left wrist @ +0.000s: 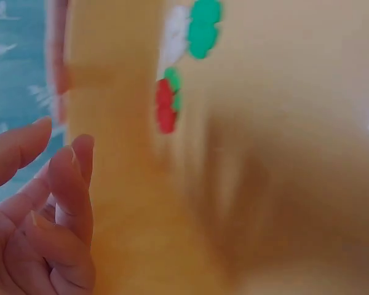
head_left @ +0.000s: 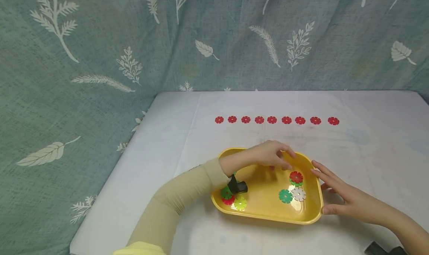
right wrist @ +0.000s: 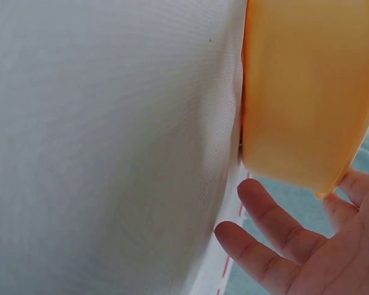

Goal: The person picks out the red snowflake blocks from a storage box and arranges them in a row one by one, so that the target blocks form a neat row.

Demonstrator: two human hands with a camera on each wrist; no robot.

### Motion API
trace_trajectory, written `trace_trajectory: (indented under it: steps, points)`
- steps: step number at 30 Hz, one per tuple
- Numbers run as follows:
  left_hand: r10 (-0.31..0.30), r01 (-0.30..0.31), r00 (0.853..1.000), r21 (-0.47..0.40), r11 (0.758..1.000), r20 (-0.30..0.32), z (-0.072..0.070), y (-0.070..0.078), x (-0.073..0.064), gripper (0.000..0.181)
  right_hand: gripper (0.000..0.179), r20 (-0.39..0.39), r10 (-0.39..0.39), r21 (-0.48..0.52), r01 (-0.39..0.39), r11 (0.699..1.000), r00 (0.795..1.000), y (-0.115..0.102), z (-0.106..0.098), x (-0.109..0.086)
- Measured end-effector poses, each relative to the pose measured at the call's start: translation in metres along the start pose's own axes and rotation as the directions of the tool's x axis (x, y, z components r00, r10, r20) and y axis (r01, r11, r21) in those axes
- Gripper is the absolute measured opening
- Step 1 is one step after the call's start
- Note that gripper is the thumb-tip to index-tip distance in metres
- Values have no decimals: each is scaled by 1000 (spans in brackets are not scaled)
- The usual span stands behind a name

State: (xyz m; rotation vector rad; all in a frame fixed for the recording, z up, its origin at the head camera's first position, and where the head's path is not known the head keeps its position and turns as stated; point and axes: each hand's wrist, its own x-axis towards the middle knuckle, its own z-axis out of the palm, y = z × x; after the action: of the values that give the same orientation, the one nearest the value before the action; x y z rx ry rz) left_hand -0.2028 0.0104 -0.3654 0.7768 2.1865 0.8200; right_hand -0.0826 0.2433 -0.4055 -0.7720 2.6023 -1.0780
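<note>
My left hand hovers over the yellow tray, its fingers loosely bent. Nothing shows between them in the left wrist view. In the tray's right part lie a red notched disc partly on a green one, a white notched disc and a teal-green disc. At the left end are a yellow-green disc, a pinkish-red disc and a green disc, partly behind the wrist camera. My right hand touches the tray's right side with spread, fairly straight fingers.
Beyond the tray, several red notched discs lie in a straight row across the white table. A green-blue leaf-patterned cloth hangs behind the table and along its left side.
</note>
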Motion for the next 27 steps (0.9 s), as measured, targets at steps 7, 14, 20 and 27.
trace_trajectory:
  steps: [7, 14, 20, 27]
  points:
    - [15, -18, 999, 88, 996, 42, 19, -2, 13, 42, 86, -19, -37, -16, 36, 999, 999, 1, 0, -1]
    - [-3, -14, 998, 272, 962, 60, 36, -7, 17, 44, 85, -1, -29, 2, 29, 1000, 1000, 1, 1, 0]
    - [56, -56, 998, 379, 924, 11, 45, -9, 21, 43, 85, -15, -47, -9, 47, 999, 999, 1, 0, -1]
    - [98, -85, 995, 401, 912, -12, 47, -11, 21, 29, 85, -17, -49, -13, 49, 999, 999, 0, 0, -1]
